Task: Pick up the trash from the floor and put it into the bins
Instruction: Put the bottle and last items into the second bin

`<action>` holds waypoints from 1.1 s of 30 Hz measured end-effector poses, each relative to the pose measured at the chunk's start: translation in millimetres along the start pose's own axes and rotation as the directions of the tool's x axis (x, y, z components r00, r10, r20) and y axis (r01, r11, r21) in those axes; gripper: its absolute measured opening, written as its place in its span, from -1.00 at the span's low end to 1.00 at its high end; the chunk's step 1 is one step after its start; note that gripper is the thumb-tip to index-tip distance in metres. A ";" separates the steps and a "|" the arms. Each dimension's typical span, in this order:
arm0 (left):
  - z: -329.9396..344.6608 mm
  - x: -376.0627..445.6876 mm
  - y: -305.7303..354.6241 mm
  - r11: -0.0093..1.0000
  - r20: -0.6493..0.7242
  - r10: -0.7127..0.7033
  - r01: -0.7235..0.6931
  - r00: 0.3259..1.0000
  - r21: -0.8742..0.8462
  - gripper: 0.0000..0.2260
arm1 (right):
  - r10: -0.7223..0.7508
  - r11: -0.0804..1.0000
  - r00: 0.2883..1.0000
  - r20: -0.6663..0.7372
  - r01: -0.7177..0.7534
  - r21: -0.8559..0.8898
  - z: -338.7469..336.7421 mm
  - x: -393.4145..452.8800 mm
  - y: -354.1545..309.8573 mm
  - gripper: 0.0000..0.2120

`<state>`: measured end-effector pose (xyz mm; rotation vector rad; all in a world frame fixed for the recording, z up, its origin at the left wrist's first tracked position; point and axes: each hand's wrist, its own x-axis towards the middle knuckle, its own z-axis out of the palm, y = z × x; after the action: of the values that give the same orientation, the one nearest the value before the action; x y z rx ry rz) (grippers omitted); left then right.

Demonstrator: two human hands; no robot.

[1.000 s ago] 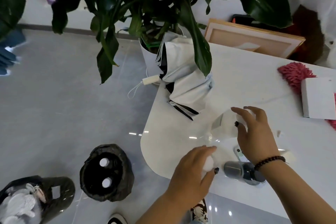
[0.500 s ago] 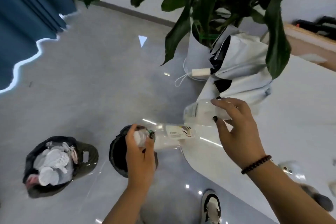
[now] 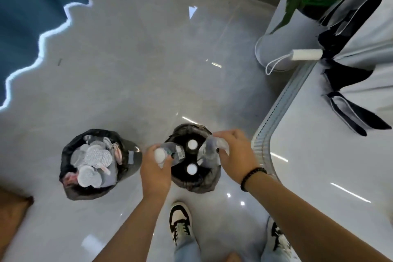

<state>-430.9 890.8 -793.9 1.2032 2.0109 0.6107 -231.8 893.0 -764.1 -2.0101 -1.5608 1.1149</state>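
Head view, looking down at a grey tiled floor (image 3: 148,70). Left hand (image 3: 156,169) grips a clear plastic bottle (image 3: 170,153) by its white-capped end, fingers curled round the neck, bottle body angled over the rim of the right bin (image 3: 192,184). Right hand (image 3: 236,155) grips a second clear bottle (image 3: 209,151), crumpled-looking, held over the same bin's right side. Black beaded bracelet (image 3: 253,175) on the right wrist. The right bin is lined with a black bag and has two white-capped bottles (image 3: 192,157) standing inside, caps up. Left bin (image 3: 73,187), also black-bagged, sits well apart to the left, filled with white round paper pieces (image 3: 93,161) and some pinkish scraps. White surface (image 3: 340,166) with a rounded corner to the right, just beside the right bin. Folded white-and-black umbrella (image 3: 361,53) lies on it, handle and strap sticking off the edge. White planter (image 3: 274,38) with green leaves behind. Blue curtain (image 3: 32,6) top left. Two sneakers (image 3: 180,222) at the bottom.
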 end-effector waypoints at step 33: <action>53.2 26.1 -53.5 0.980 0.335 0.029 -0.093 0.942 0.178 -0.71 | -0.159 0.925 0.987 0.007 0.152 -0.349 102.8 18.2 38.9 -0.85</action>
<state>-428.2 891.7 -873.7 1.3853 1.7796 0.2246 -283.6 878.9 -861.8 -2.0550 -1.9828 0.7957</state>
